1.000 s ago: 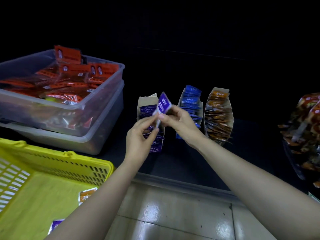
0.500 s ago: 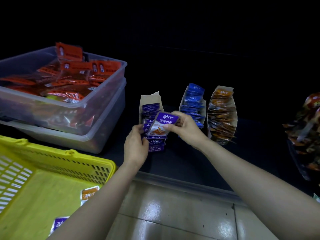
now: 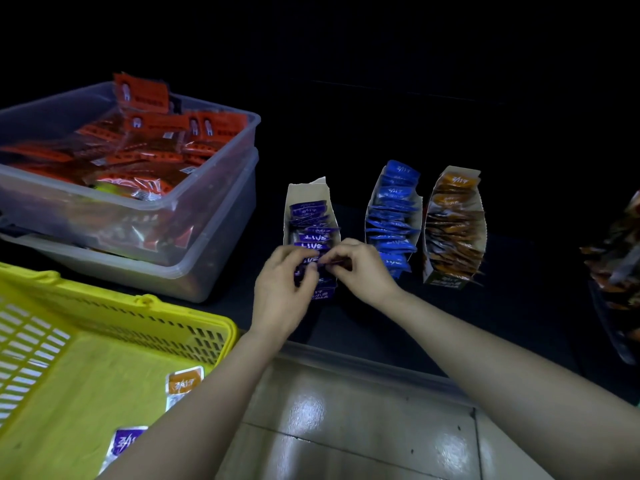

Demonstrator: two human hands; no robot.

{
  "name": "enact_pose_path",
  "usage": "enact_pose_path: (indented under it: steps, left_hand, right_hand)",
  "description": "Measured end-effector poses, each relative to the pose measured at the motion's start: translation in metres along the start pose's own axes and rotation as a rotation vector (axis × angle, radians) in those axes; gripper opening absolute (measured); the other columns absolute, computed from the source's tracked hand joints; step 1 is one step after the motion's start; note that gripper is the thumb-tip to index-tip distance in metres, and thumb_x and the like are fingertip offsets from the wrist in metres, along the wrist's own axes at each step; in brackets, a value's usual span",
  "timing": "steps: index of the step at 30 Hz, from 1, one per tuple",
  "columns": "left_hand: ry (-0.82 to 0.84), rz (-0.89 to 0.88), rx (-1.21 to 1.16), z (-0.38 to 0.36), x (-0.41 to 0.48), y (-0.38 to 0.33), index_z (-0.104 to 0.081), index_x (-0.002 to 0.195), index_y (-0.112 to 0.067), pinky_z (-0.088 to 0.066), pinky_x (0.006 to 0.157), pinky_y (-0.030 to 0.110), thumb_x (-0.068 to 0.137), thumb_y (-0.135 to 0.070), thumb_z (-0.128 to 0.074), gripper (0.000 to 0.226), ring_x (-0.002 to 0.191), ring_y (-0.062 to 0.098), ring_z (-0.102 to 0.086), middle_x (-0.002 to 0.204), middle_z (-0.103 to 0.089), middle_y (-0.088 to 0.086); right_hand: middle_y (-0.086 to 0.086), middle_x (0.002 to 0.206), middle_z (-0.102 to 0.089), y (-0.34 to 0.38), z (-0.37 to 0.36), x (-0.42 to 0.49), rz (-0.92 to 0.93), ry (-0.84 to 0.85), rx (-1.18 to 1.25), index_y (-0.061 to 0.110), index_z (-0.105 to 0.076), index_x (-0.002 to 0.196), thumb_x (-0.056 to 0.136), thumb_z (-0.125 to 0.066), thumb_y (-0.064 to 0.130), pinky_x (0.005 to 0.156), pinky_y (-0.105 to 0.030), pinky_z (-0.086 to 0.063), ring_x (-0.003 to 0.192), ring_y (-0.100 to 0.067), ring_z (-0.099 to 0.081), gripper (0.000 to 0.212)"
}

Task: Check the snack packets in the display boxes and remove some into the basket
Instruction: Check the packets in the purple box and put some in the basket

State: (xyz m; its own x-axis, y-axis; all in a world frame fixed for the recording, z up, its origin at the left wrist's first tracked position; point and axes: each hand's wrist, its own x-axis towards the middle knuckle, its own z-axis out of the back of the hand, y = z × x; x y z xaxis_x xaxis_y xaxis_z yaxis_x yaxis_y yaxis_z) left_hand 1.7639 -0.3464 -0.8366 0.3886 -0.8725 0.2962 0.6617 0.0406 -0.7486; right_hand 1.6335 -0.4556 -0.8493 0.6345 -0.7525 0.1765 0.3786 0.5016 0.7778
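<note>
Dark shelf [image 3: 519,299] is carrying three display boxes near its front edge. Purple packet [image 3: 331,262], held up for checking a second ago, is now going back down into the purple box [image 3: 304,192], with left grip [image 3: 280,289] and right grip [image 3: 360,268] both pinching it. Judgement: it is being kept. Yellow basket [image 3: 138,313], off the shelf's front-left, is holding an orange packet [image 3: 183,382] and a loose purple packet [image 3: 126,441].

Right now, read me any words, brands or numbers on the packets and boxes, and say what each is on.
"劲仔", likely, white brush logo: orange packet in the yellow basket.
Same logo: purple packet in the basket.
Same logo, upside down: packets in the purple box, blue box and orange box.
Edge-on, unreadable: held packet between left hand and right hand.
Small print, box fronts, red packets in the tubs: too blurred.
</note>
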Motion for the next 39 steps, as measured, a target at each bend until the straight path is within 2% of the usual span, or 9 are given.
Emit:
enact_pose_path:
  steps: [2,4,7,13,18,23,26,32,39]
  left_hand:
    - [0.001,-0.003,0.027,-0.001,0.000,0.001,-0.074,0.098,-0.021,-0.046,0.078,0.021,0.090,-0.035,-0.061,0.021,0.088,0.007,-0.060,0.097,-0.063,-0.009]
    - [-0.027,0.000,0.066,-0.001,0.000,0.006,-0.075,0.093,-0.019,-0.049,0.073,0.029,0.090,-0.030,-0.068,0.013,0.081,0.011,-0.061,0.090,-0.065,-0.007]
    - [-0.021,-0.014,0.166,-0.003,0.000,0.013,-0.077,0.093,-0.016,-0.049,0.071,0.034,0.089,-0.026,-0.070,0.012,0.083,0.020,-0.060,0.088,-0.066,-0.002]
    - [-0.031,0.036,0.257,-0.006,0.004,0.017,-0.076,0.088,-0.017,-0.038,0.078,0.024,0.082,-0.026,-0.077,0.011,0.095,0.020,-0.050,0.098,-0.056,0.000]
    - [-0.016,0.120,0.219,-0.007,0.006,0.020,-0.068,0.093,-0.018,-0.041,0.085,0.032,0.077,-0.026,-0.080,0.022,0.103,0.024,-0.048,0.110,-0.052,0.004]
    - [0.035,0.236,0.181,-0.008,0.008,0.021,-0.067,0.104,-0.020,-0.038,0.094,0.033,0.078,-0.029,-0.078,0.030,0.115,0.025,-0.044,0.126,-0.049,0.006]
    - [0.027,0.239,0.166,-0.008,0.008,0.022,-0.064,0.109,-0.020,-0.041,0.095,0.037,0.077,-0.028,-0.079,0.036,0.116,0.026,-0.045,0.126,-0.050,0.005]
    - [0.033,0.272,0.143,-0.009,0.008,0.019,-0.058,0.120,-0.021,-0.043,0.095,0.041,0.079,-0.028,-0.077,0.046,0.118,0.026,-0.046,0.128,-0.050,0.006]
    - [-0.006,0.227,0.108,-0.005,0.005,0.011,-0.057,0.119,-0.015,-0.038,0.090,0.030,0.081,-0.024,-0.075,0.043,0.114,0.026,-0.049,0.122,-0.053,0.008]
  right_hand:
    - [0.006,0.094,-0.062,0.000,0.003,-0.001,-0.018,0.016,0.053,0.009,-0.073,0.099,0.085,-0.070,0.002,0.083,-0.018,-0.052,0.089,-0.008,-0.065,0.016]
    - [-0.001,0.104,-0.064,0.000,0.009,-0.004,-0.060,0.044,0.153,0.007,-0.067,0.099,0.085,-0.067,-0.001,0.085,-0.019,-0.053,0.095,-0.008,-0.065,0.016]
    - [-0.007,0.109,-0.062,0.000,0.017,-0.008,-0.048,0.055,0.207,0.007,-0.066,0.090,0.086,-0.063,-0.003,0.085,-0.020,-0.053,0.097,-0.010,-0.064,0.011]
    - [0.000,0.100,-0.062,-0.009,0.017,0.004,-0.014,-0.096,-0.093,0.010,-0.071,0.099,0.090,-0.062,0.002,0.075,-0.012,-0.047,0.086,-0.010,-0.060,0.015]
    - [-0.001,0.113,-0.056,-0.014,0.004,0.010,-0.075,-0.004,-0.305,0.010,-0.068,0.118,0.090,-0.068,0.011,0.089,-0.022,-0.045,0.102,-0.014,-0.055,0.028]
    - [-0.001,0.106,-0.052,-0.018,-0.004,0.020,-0.085,-0.060,-0.362,0.008,-0.073,0.101,0.088,-0.070,0.011,0.079,-0.020,-0.041,0.098,-0.017,-0.056,0.014]
    - [0.002,0.102,-0.050,-0.019,-0.006,0.024,-0.027,-0.074,-0.330,0.010,-0.071,0.091,0.089,-0.069,0.012,0.081,-0.027,-0.046,0.097,-0.016,-0.054,0.004]
    - [0.006,0.095,-0.060,-0.019,0.001,0.018,0.050,-0.075,-0.183,0.016,-0.062,0.092,0.095,-0.060,0.017,0.076,-0.034,-0.052,0.086,-0.011,-0.059,0.004]
    - [0.002,0.089,-0.068,-0.003,0.026,0.010,-0.042,-0.190,0.116,0.017,-0.060,0.094,0.098,-0.058,0.018,0.072,-0.019,-0.051,0.086,-0.010,-0.065,0.004]
